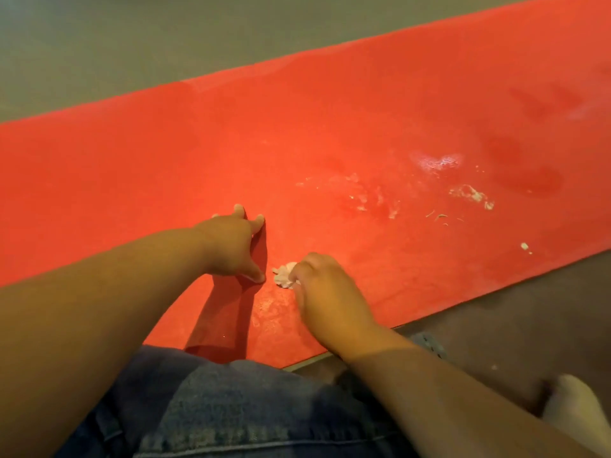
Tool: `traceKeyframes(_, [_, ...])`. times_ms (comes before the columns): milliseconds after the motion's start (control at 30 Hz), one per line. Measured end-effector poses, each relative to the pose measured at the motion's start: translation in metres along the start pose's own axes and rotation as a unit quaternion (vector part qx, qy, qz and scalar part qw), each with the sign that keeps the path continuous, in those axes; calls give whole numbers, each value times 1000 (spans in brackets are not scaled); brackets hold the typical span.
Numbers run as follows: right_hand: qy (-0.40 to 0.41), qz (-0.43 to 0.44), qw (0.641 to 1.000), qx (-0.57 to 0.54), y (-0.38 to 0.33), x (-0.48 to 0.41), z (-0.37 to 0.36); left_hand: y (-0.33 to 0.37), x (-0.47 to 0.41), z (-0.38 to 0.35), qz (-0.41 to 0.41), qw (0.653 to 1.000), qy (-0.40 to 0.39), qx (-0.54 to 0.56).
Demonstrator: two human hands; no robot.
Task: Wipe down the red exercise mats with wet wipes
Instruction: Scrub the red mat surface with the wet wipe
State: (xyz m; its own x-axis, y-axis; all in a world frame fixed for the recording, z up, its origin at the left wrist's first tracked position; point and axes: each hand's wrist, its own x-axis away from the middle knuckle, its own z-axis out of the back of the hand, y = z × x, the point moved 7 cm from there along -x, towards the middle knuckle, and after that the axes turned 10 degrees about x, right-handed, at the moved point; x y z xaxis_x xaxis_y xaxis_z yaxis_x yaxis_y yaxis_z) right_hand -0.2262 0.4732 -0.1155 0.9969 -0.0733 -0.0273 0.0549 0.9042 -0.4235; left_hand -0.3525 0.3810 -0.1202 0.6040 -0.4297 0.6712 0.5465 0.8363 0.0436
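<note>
Wet wipe (284, 275) pinched in right grip (325, 292), touching mat (330, 127).

The red mat (330, 133) runs aslant across a grey floor (99, 38). The left hand (231, 246) is braced on it, fingertips and thumb spread. Just beside it, the right hand (324, 292) pinches a crumpled white wipe (284, 275) against the mat — damp, perhaps. Pale smears and crumbs (469, 193) lie to the right; denim knees (231, 408) show below.
</note>
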Motion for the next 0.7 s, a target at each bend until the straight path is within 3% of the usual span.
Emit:
traceKeyframes(67, [7, -18, 1000, 5, 28, 0, 13, 8, 1, -5, 0, 1000, -9, -1])
traceKeyframes(200, [80, -209, 972, 72, 143, 14, 75, 26, -1, -11, 16, 1000, -9, 10])
traceKeyframes(300, [107, -289, 948, 81, 163, 27, 85, 32, -2, -9, 28, 1000, -4, 14])
traceKeyframes(367, [83, -233, 968, 34, 120, 20, 61, 33, -3, -7, 38, 999, -5, 15])
traceKeyframes(433, [50, -109, 992, -23, 57, 15, 30, 33, -3, -5, 42, 999, -5, 12])
traceKeyframes(500, [-4, -2, 1000, -21, 13, 22, 10, 33, -3, -5, 41, 999, 0, 5])
traceKeyframes(533, [-18, 10, 1000, -14, 15, 24, 9, 33, -3, -5, 39, 999, 0, 7])
traceKeyframes(633, [-4, -78, 997, 9, 86, 26, 41, 30, -5, -6, 37, 999, 4, 26])
traceKeyframes(700, [60, -205, 975, 57, 152, 37, 79, 29, -7, -6, 32, 999, 10, 25])
